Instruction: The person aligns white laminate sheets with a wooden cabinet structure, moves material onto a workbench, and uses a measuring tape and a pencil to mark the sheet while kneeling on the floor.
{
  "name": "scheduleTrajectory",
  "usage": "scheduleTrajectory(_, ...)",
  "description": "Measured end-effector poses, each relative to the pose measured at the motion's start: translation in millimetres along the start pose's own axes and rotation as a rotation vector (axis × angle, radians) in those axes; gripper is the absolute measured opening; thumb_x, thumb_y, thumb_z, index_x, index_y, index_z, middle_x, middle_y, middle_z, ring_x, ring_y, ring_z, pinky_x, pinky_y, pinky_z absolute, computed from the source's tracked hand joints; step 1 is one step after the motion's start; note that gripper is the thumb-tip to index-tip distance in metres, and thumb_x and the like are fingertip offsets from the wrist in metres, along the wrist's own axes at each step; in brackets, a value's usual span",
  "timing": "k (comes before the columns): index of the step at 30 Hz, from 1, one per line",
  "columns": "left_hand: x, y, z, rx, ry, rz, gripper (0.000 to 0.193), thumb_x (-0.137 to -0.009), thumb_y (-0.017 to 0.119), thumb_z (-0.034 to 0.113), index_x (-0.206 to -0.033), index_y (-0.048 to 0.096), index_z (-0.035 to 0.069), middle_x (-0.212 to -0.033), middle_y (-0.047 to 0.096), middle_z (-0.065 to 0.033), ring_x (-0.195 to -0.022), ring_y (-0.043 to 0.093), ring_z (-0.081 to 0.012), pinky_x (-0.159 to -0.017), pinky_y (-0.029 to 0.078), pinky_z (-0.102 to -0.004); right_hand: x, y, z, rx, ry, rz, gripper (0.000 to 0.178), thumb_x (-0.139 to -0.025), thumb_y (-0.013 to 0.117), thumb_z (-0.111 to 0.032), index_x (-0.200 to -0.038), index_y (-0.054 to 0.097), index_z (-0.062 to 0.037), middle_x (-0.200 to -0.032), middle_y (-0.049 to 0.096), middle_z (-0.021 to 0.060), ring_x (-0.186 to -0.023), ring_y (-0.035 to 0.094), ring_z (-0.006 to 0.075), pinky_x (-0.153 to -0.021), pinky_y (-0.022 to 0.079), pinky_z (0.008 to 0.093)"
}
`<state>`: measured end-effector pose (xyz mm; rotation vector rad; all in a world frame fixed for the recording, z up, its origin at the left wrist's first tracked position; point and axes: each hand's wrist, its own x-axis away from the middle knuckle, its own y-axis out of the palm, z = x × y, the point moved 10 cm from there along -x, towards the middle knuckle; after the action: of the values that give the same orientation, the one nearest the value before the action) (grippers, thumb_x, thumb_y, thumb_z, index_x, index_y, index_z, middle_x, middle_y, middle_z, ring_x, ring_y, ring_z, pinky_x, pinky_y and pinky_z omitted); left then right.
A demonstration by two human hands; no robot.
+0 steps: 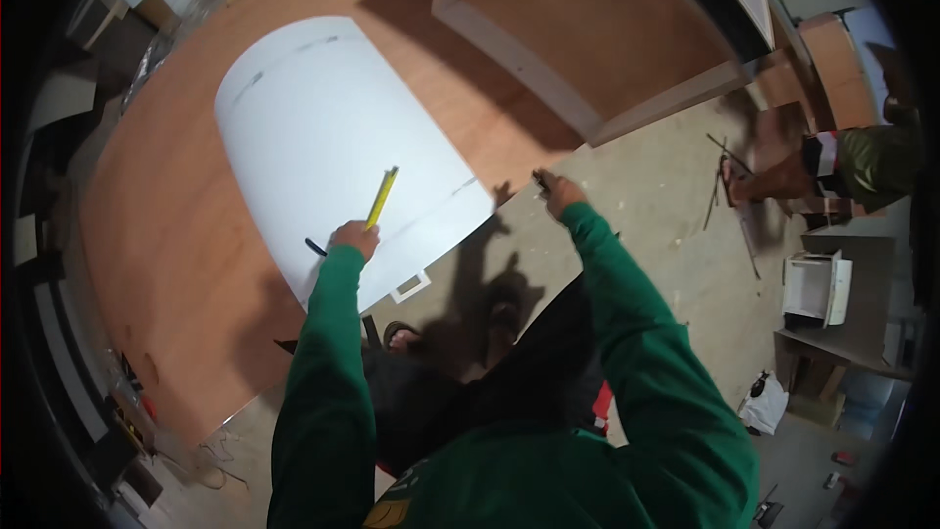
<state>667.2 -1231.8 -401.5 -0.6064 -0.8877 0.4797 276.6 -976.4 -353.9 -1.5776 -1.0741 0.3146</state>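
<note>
A large white sheet (313,127) with smudged dark marks near its far and near ends lies on a broad plywood board (147,264). Above its near part, my left hand (354,238) is closed round a narrow yellow strip with a dark tip (382,198), possibly a tape measure blade, pointing away from me. A short black stick-like piece (315,247) shows just left of that hand; whether I hold it is unclear. Off the sheet's right corner, my right hand (564,194) grips a small dark object (541,179), its kind too small to tell.
A wood-framed panel or cabinet (578,29) stands on the board's far right. A small white rectangular frame (411,285) juts from under the sheet's near edge. On the right another person's leg (783,181) shows beside thin dark rods (715,181). A white box (818,289) stands farther right.
</note>
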Motion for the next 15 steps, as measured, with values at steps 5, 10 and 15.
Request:
scheduleTrajectory(5,-26,18,-37,-0.032,-0.135,0.038,0.041,-0.095,0.058,0.041,-0.11,0.073,0.005,-0.108,0.072,-0.0213,-0.103,0.069,-0.0402,-0.093,0.054,-0.0498,-66,-6,14,0.216,0.109,0.166,0.065,-0.093,0.067,-0.021,-0.153,0.042,-0.0193,-0.128,0.061,0.0263,-0.111,0.063,0.045,-0.093,0.052,0.0526)
scheduleTrajectory(10,-30,39,-71,-0.002,-0.315,0.142,0.043,-0.096,0.058,0.041,-0.116,0.072,0.006,-0.112,0.072,-0.0205,-0.107,0.068,-0.039,-0.094,0.054,-0.0492,-101,9,-23,0.352,-0.021,0.308,0.068,-0.092,0.069,-0.024,-0.154,0.041,-0.0245,-0.128,0.064,0.0172,-0.116,0.062,0.0405,-0.096,0.05,0.0534)
scheduleTrajectory(15,-50,35,-75,-0.012,-0.28,0.284,0.037,-0.094,0.06,0.037,-0.102,0.074,0.004,-0.095,0.073,-0.0194,-0.092,0.07,-0.0376,-0.085,0.055,-0.0483,-123,-10,-16,0.161,0.119,0.459,0.072,-0.091,0.07,-0.029,-0.154,0.037,-0.0157,-0.136,0.056,0.0231,-0.124,0.054,0.0418,-0.103,0.045,0.0537)
